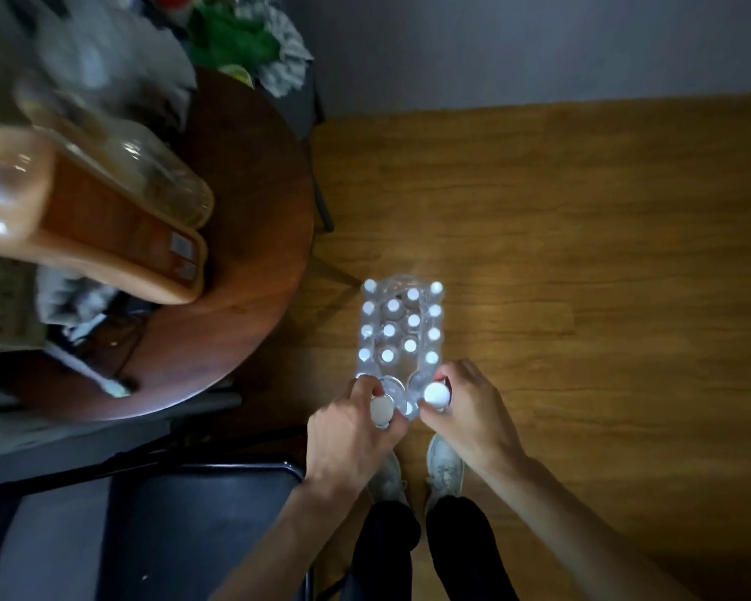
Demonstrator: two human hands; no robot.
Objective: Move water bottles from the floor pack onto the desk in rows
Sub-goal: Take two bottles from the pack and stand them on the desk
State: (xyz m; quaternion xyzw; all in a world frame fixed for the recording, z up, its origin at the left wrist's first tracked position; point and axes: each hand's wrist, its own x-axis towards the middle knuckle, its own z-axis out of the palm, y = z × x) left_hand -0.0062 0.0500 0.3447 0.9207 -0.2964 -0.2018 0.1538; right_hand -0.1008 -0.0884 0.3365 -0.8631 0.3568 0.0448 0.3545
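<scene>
Two bottles are gripped at the shrink-wrapped water pack's (399, 336) near end, one per hand—left hand (356, 420), right hand (465, 409)—its long axis running away, the round wooden desk (243, 253) being nearer the left.

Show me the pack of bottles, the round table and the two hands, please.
Pack (402, 327), head view: white caps in its middle.
Table (252, 236), head view: bare brown top near its edge.
Left hand (352, 431), head view: back of hand.
Right hand (469, 414), head view: back of hand.

Motion blur smears the clear jar (118, 154) and clutter on the desk (252, 236), unidentifiable.
</scene>
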